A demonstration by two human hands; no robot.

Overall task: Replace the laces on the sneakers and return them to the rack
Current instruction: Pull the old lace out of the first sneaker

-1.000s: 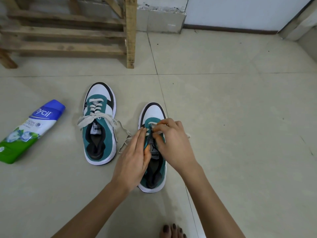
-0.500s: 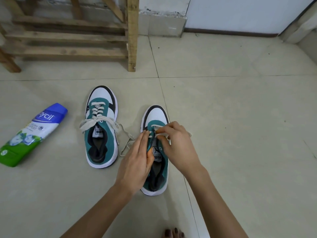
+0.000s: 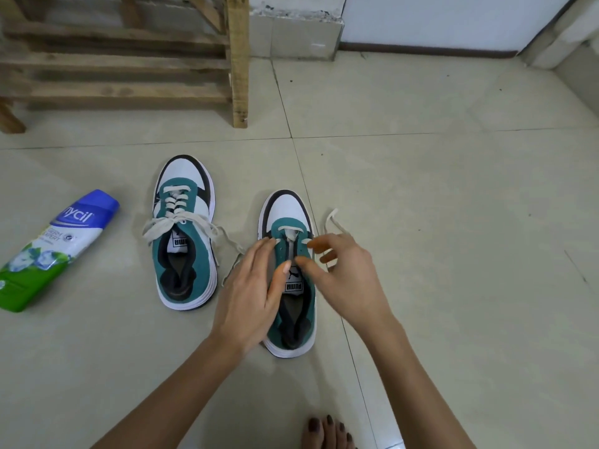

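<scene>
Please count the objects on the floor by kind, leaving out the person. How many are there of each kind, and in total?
Sneakers: 2
Bottle: 1
Wooden rack: 1
Total: 4

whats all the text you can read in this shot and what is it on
"nycil": on the blue end of the bottle lying on the floor; the first letter is partly cut off.
"GERM EXPERT": on the same bottle, just below the brand.
"PUMA": upside down, on the tongue of the laced sneaker.
"PUMA": upside down, on the tongue of the other sneaker.
The bottle's smaller print is too blurred to read.
</scene>
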